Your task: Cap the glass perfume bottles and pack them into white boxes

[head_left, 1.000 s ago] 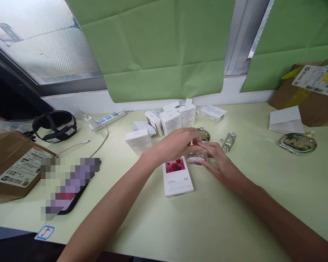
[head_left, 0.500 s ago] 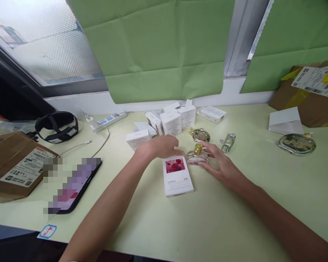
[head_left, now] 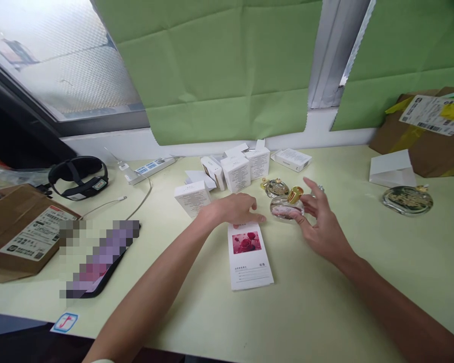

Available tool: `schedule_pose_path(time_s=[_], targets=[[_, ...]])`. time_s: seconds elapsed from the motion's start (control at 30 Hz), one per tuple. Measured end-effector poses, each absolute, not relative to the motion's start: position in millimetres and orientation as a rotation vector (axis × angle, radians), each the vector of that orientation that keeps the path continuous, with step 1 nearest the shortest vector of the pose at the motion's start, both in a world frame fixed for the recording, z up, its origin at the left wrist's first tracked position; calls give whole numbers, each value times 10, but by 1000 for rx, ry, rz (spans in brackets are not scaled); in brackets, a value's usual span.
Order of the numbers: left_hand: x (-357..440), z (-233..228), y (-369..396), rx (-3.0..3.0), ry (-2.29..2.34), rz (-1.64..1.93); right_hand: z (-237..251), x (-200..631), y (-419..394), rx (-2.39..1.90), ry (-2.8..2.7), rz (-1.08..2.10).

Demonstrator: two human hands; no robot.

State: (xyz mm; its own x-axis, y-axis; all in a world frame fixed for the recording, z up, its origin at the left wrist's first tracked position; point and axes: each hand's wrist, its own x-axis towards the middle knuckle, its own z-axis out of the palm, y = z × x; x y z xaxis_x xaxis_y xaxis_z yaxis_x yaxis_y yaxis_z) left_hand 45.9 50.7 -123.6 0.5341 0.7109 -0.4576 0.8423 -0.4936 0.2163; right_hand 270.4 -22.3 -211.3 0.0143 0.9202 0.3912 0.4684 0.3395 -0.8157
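Observation:
My right hand (head_left: 320,222) holds a round clear perfume bottle with pink contents and a gold cap (head_left: 286,205), lifted a little off the pale table and tilted. My left hand (head_left: 232,209) lies palm down on the far end of a flat white box with a red rose picture (head_left: 249,254). Just behind the held bottle lies a second round bottle with a gold cap (head_left: 276,187). A small clear bottle behind my right hand is mostly hidden by the fingers.
Several small white boxes (head_left: 234,169) cluster behind my hands. A phone (head_left: 98,259), a black headband (head_left: 77,174), a power strip (head_left: 151,165) and a brown parcel (head_left: 20,229) sit left. At right lie a green round bottle (head_left: 407,199), a white box (head_left: 391,169) and a cardboard parcel (head_left: 427,133).
My left hand left the bottle's cap and came down on the rose box. My right hand closed on the pink bottle and lifted it, tilting it.

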Motion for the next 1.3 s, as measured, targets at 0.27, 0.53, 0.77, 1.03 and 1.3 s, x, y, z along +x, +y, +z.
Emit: schedule_pose_path(time_s=[0.27,0.53,0.77,1.03,1.3], targets=[[649,-1204,225,2325,1385,-534,-2070,2732,-209,-1275,-1475,515],[665,-1196,187,2510,1344,-411,-2113,2723,-208,-1337,-1521,527],[578,-957,104,2595,1202,-13,-2036,2749,-213,-1268,-1452,629],[439,-790,159,2623,982,326,-1819,2800,-241,-1006,-1306,708],[377,-954,386,2683,832,448,-906,3026,-43,-704,-1763,916]])
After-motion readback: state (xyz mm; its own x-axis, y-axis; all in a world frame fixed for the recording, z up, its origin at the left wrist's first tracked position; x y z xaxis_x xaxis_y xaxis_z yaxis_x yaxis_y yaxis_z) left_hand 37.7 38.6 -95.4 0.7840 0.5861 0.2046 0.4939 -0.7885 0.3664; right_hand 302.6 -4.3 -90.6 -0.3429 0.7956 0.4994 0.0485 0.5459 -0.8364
